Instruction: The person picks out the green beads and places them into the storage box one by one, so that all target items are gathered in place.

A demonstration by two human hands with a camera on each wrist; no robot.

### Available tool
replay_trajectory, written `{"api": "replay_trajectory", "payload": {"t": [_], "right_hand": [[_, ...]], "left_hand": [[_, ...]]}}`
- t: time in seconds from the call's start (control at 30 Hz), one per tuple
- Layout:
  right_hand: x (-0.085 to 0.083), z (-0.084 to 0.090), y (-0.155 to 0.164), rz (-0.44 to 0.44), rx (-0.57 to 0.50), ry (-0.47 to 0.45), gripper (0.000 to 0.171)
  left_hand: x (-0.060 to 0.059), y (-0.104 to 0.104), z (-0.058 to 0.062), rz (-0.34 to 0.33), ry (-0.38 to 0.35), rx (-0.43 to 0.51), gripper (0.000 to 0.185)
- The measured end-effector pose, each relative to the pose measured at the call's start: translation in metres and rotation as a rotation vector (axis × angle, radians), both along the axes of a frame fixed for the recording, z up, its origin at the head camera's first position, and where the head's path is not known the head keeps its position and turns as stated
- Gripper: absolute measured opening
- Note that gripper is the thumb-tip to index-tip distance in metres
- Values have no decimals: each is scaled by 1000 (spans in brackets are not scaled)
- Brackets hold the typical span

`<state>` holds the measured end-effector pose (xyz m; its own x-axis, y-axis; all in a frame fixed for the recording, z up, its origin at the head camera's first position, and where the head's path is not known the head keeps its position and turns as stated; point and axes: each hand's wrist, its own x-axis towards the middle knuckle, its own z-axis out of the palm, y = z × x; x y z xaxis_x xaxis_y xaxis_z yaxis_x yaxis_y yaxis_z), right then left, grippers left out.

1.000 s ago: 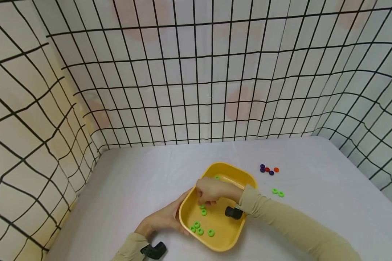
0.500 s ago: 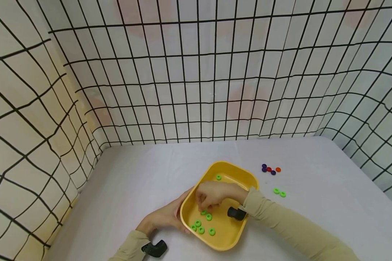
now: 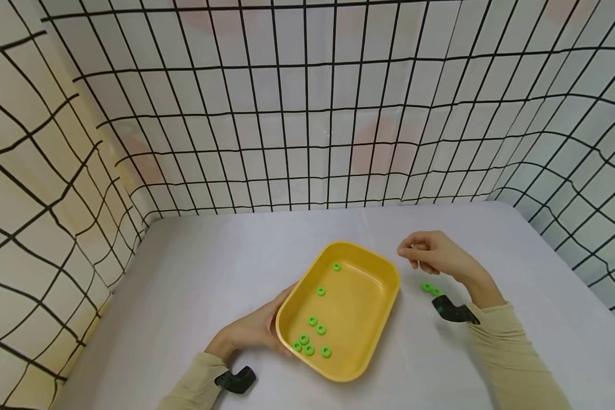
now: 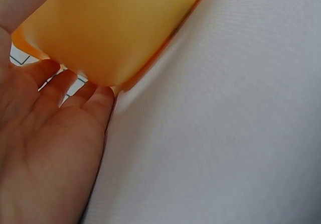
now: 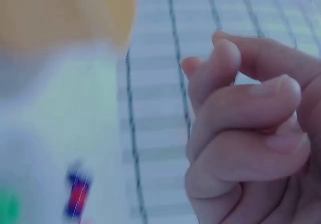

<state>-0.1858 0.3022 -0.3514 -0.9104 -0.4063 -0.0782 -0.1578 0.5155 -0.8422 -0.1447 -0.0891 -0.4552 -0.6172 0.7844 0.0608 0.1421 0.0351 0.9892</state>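
My left hand (image 3: 253, 329) grips the near-left wall of a yellow tray (image 3: 353, 304). In the left wrist view its fingers (image 4: 98, 103) bear against the tray's outer side. Several small green ring-shaped beads (image 3: 326, 352) lie inside, mostly towards the tray's near-left corner. To the right of the tray, my right hand (image 3: 443, 256) hovers over the table with loosely curled fingers; nothing shows between them. Below that hand lie green beads (image 3: 427, 287), partly covered by the wrist camera. Purple and red beads (image 5: 77, 196) show blurred in the right wrist view; the hand hides them from the head view.
A white cloth covers the table (image 3: 210, 256). Black grid netting (image 3: 307, 131) over white walls encloses its back and both sides. Black wrist cameras (image 3: 236, 380) are strapped to both wrists.
My right hand has left the tray and moved right, over the loose beads. More green beads in the tray are now uncovered. The left hand keeps its grip on the tray.
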Motion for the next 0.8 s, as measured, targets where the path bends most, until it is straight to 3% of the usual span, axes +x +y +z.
{"api": "replay_trajectory", "payload": {"t": [0.17, 0.33, 0.6, 0.8], "right_hand": [[10, -25, 45, -80, 51, -49, 37], [13, -47, 67, -135, 55, -85, 37], [11, -71, 71, -70, 45, -109, 32], [9, -78, 68, -124, 72, -111, 33]], "left_hand": [[0, -1, 0, -13, 8, -11, 118], [-1, -1, 1, -7, 19, -20, 118], [-2, 0, 3, -6, 21, -11, 118], [-1, 0, 1, -5, 29, -11, 119]]}}
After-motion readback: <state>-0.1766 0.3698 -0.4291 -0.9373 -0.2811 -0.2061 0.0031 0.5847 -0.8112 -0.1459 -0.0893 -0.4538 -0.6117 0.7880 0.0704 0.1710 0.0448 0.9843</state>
